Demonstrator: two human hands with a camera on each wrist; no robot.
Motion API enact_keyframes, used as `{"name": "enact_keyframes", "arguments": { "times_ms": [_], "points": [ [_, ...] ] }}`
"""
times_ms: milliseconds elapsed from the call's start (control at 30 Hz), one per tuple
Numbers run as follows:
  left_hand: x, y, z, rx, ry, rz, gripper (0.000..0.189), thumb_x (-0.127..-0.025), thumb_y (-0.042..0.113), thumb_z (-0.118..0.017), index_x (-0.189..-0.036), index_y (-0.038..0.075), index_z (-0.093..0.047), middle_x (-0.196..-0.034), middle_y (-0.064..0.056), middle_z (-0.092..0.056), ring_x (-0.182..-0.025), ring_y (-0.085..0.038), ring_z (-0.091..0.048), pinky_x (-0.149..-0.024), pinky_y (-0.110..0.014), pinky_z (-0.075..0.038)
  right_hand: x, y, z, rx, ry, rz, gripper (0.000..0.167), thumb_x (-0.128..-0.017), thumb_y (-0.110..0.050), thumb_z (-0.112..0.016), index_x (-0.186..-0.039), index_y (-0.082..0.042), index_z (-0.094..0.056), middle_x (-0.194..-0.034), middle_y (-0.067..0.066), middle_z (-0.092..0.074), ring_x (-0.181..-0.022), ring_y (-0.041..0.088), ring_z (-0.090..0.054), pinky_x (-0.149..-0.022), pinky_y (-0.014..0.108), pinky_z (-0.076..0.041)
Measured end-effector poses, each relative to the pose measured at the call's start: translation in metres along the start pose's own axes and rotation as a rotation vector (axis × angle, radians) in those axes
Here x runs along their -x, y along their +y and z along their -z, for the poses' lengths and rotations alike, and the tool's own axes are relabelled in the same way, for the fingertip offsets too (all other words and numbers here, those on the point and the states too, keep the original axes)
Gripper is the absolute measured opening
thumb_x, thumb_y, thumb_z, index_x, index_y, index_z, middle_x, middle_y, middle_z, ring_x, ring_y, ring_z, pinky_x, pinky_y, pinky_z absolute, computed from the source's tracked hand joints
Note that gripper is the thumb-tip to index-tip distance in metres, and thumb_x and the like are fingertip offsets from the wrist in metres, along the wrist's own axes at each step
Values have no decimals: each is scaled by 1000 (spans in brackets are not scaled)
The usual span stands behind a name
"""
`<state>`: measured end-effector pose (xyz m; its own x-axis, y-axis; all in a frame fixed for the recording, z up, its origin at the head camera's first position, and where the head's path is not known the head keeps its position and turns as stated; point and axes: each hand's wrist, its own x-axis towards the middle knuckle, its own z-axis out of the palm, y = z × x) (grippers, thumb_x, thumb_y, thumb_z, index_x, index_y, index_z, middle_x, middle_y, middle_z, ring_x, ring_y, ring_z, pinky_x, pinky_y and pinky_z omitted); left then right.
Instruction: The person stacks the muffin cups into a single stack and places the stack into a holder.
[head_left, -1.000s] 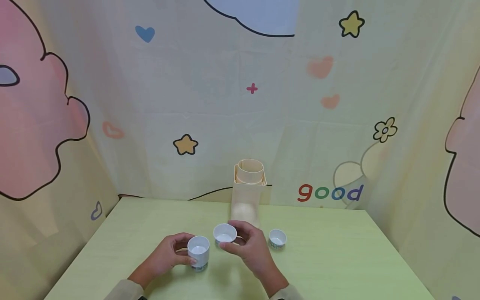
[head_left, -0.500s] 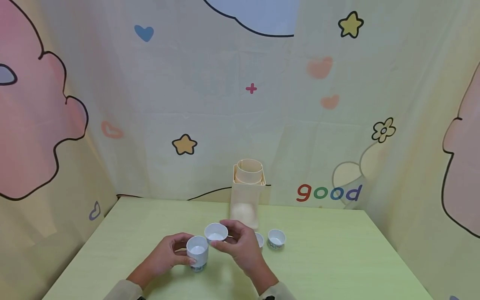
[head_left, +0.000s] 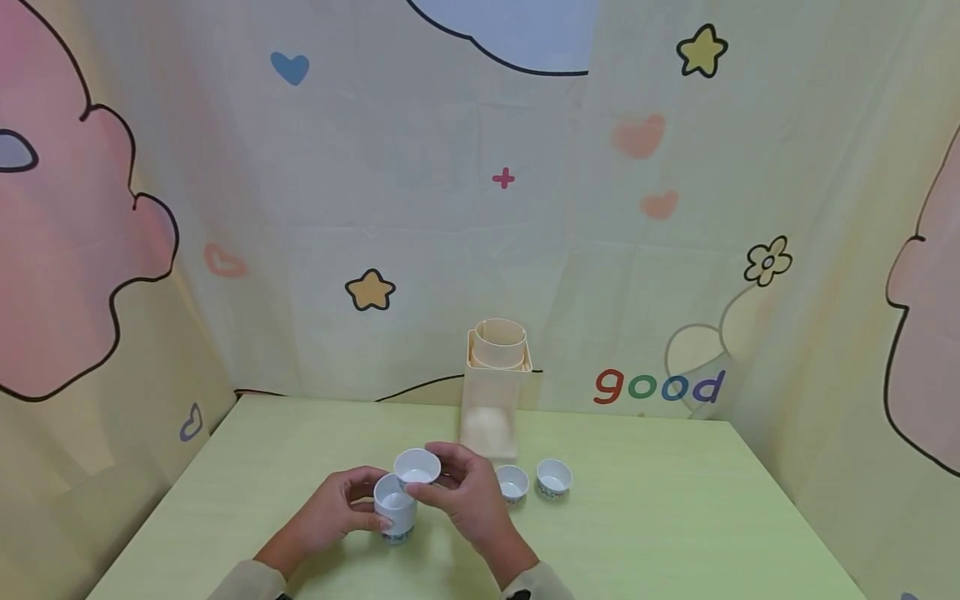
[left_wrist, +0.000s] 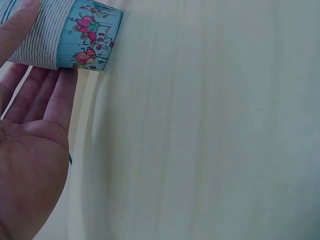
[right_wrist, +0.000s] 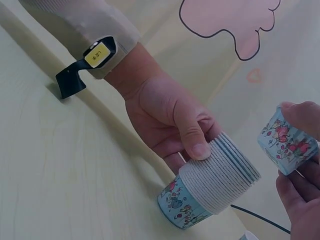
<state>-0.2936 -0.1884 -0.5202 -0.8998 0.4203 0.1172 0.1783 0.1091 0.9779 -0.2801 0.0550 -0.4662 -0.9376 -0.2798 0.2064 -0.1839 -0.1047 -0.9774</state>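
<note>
A hand could pass left or right of the tall cream plastic holder point(head_left: 491, 396); in front of it, the left hand point(head_left: 333, 512), right hand point(head_left: 472, 496) and two round white floral-printed paper cups point(head_left: 554, 478) block passage.

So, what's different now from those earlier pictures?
The right hand carried its single cup leftward toward the cup stack, bringing another cup into view. Nothing was visibly let go. The left hand still grips the stack; the beige stand stayed put.

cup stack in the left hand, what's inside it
In the stack, a white interior shows, partly covered by the cup in the right hand. Insides of the nested cups below are hidden.
</note>
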Motion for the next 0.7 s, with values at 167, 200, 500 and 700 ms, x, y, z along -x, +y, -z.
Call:
{"name": "enact_keyframes", "arguments": {
  "times_ms": [167,200,500,700],
  "points": [
    [-1,-3,0,6,-2,-15,65,-78,11,-89,-133,-6,-59,-129,-19,-66,-111,-17,-70,-95,-25,-59,0,2,-5,61,8,1,58,-80,-12,-89,-130,3,-63,-124,16,-71,-114,22,-68,-97,23,-57],
    [-1,-3,0,6,-1,-14,65,-78,11,-89,-133,-5,-59,-129,-19,-66,-111,-18,-70,-95,-26,-59,0,2,-6,73,9,-1,57,-80,-13,-89,-129,2,-64,-125,16,-71,-114,23,-68,-98,25,-57],
    [-1,0,0,-1,5,4,62,-78,10,-89,-131,-4,-60,-129,-19,-66,-116,-27,-68,-96,-27,-59,-1,2,-13,101,17,-10,53,-80,-13,-89,-127,-3,-67,-126,12,-71,-119,24,-66,-105,28,-54],
    [-1,-1,0,-11,9,7,61,-78,11,-89,-130,-3,-61,-127,-18,-66,-116,-27,-68,-97,-28,-59,-3,4,-18,116,16,-12,52,-80,-14,-89,-126,-4,-68,-125,11,-71,-118,23,-66,-106,31,-54]
  ]
}}
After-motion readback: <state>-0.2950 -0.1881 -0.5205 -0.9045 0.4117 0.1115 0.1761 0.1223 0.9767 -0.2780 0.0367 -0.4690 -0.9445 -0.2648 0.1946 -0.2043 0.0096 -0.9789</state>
